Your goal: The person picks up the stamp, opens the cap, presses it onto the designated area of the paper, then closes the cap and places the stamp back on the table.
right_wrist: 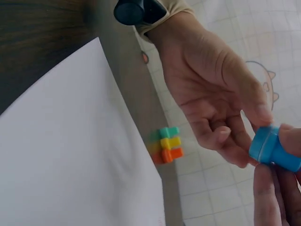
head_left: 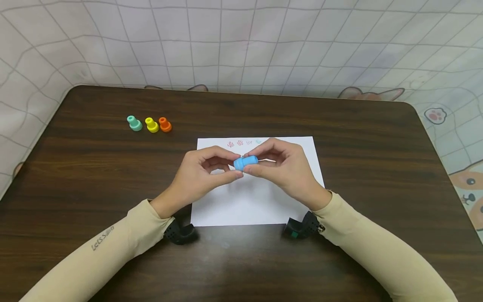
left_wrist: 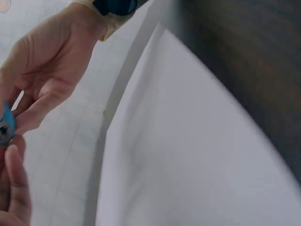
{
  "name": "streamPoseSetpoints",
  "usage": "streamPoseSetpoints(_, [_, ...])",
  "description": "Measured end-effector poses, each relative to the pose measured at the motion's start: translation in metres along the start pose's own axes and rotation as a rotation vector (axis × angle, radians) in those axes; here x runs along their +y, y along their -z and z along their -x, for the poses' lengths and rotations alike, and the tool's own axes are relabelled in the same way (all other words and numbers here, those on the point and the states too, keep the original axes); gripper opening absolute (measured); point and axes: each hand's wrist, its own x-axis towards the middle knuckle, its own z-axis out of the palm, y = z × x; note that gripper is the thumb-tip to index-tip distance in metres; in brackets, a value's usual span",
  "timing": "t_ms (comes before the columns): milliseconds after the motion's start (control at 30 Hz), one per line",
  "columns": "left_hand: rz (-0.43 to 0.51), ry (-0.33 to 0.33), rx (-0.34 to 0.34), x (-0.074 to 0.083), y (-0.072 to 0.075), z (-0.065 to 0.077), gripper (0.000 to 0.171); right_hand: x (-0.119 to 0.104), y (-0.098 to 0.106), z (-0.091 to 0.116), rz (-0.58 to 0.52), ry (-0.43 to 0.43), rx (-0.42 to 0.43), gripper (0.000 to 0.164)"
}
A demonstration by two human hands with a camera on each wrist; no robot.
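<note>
A small blue stamp (head_left: 246, 162) is held over the sheet of white paper (head_left: 249, 201), its wide end toward my left hand. My left hand (head_left: 205, 170) pinches that wide end between thumb and fingers. My right hand (head_left: 284, 167) pinches the narrower handle. In the right wrist view the wide end of the blue stamp (right_wrist: 264, 145) shows a seam around it, with left fingertips against it. The left wrist view catches the dark end face of the stamp (left_wrist: 4, 131) at the left edge, partly covered by fingers. Several small red, pink and teal prints (head_left: 240, 143) line the paper's top edge.
Three more stamps stand in a row at the back left of the dark wooden table (head_left: 94, 167): teal (head_left: 134, 123), yellow (head_left: 151, 125) and orange (head_left: 164, 124). A white cloth with a grid pattern (head_left: 241, 42) hangs behind the table.
</note>
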Motion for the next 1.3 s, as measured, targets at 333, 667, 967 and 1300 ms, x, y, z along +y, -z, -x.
streamPoseSetpoints(333, [-0.109, 0.087, -0.054, 0.010, 0.015, -0.002, 0.030, -0.008, 0.000, -0.003, 0.013, 0.033, -0.072, 0.031])
streamPoseSetpoints(667, [-0.092, 0.109, -0.136, 0.007, 0.017, -0.001, 0.035, -0.005, -0.002, -0.006, 0.052, -0.028, -0.101, 0.041])
streamPoseSetpoints(967, [-0.152, 0.046, -0.122, 0.003, 0.021, 0.004, 0.034, 0.000, -0.007, -0.010, 0.077, -0.046, -0.121, 0.029])
streamPoseSetpoints(1300, [-0.151, 0.072, -0.102, -0.002, 0.025, 0.008, 0.029, 0.001, -0.009, -0.010, 0.133, -0.066, -0.137, 0.024])
